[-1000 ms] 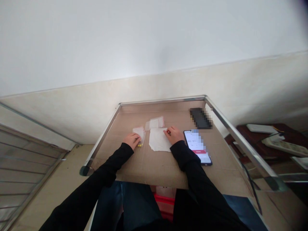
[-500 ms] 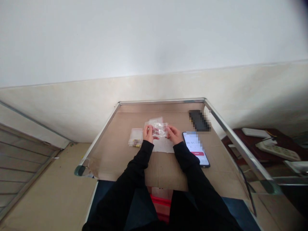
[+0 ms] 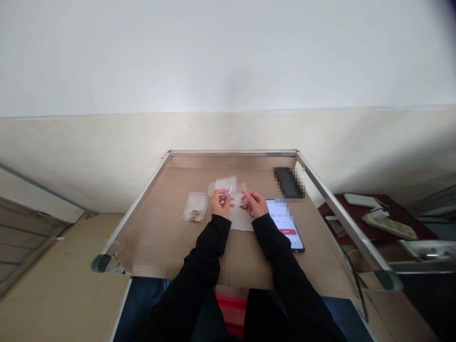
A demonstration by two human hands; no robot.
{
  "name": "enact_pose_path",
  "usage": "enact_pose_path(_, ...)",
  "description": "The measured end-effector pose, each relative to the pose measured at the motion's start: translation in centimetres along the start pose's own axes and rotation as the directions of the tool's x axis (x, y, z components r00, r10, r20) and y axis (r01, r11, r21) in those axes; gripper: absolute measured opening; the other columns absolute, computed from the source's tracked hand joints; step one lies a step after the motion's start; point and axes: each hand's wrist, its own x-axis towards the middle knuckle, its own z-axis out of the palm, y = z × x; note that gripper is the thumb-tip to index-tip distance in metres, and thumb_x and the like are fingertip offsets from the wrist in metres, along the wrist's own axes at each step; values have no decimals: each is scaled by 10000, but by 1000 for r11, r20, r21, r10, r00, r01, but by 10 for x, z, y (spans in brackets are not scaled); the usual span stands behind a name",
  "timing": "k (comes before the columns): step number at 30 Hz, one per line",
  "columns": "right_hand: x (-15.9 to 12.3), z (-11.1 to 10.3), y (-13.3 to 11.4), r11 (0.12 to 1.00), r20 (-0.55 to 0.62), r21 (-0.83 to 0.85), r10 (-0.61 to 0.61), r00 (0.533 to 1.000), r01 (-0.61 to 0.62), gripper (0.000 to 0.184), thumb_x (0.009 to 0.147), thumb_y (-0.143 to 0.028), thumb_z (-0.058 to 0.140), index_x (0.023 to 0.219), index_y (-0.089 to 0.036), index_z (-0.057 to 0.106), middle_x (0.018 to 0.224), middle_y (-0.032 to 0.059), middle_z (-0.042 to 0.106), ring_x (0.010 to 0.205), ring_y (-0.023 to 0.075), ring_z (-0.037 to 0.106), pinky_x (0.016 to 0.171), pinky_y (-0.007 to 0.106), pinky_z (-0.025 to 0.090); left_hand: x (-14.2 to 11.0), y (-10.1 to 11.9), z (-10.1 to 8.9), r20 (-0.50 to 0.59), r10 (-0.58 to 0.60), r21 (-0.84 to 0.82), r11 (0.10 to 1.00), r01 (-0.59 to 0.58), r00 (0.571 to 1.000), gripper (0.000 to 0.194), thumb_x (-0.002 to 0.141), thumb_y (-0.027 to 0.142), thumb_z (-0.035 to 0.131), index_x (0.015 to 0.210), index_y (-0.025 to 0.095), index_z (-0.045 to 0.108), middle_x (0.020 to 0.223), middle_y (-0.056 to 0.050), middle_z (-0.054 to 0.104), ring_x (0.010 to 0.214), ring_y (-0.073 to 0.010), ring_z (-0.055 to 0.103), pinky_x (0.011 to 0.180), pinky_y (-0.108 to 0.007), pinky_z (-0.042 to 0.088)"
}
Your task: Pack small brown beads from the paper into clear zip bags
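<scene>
Between my two hands is a small clear plastic bag [image 3: 238,191], held above a white sheet [image 3: 240,221] on the cardboard-covered table. My left hand [image 3: 221,204] pinches its left side, and my right hand [image 3: 255,204] grips the right side with curled fingers. Whether anything lies inside this bag I cannot make out. Just behind my left hand lie more flat clear bags [image 3: 225,182]. To the left rests a pile of clear bags [image 3: 195,204] with small yellow and dark pieces at the lower end.
A phone [image 3: 287,230] showing a running timer lies right of my right sleeve. Behind it is a dark pixelated object [image 3: 289,182]. A metal rail [image 3: 233,153] edges the table. On a side table at right sits a power strip [image 3: 390,225].
My hands have drawn slightly closer around the clear bag, which is less spread out than before. The camera view has shifted a little.
</scene>
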Motion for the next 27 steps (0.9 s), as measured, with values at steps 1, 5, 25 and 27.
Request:
enact_pose_path(1, 0, 0, -1, 1000, 23, 9, 4, 1000, -5, 380, 637, -467, 533, 811, -131, 570, 647, 11, 548, 377, 61, 458, 232, 145, 274, 0, -1, -1, 18, 9, 26, 1000, -10, 1000, 194, 677, 308, 520, 753, 155, 429, 862, -36, 482, 569, -88, 554, 369, -181, 474)
enact_pose_path(5, -1, 1, -1, 999, 52, -43, -11, 999, 13, 387, 641, -459, 532, 827, -125, 595, 643, 17, 549, 385, 62, 460, 252, 155, 299, 1, -1, -3, 52, 61, 131, 989, -68, 997, 185, 678, 302, 525, 777, 147, 539, 875, -53, 487, 621, -95, 535, 383, -169, 478)
enact_pose_path(25, -10, 4, 3, 754, 261, -455, -396, 880, 474, 314, 769, -281, 430, 1048, -187, 540, 881, 49, 476, 593, 87, 468, 466, 210, 395, 1, -3, -5, 168, 162, 327, 921, -210, 972, 180, 724, 287, 493, 737, 144, 601, 916, -78, 475, 729, -118, 526, 405, -140, 449)
enact_pose_path(27, -9, 3, 5, 738, 240, -477, -413, 878, 478, 303, 767, -295, 439, 1024, -182, 555, 847, 44, 493, 578, 88, 464, 452, 207, 382, 0, -4, -6, 204, 196, 350, 900, -258, 959, 163, 725, 268, 493, 731, 146, 601, 912, -80, 475, 741, -121, 518, 416, -142, 455)
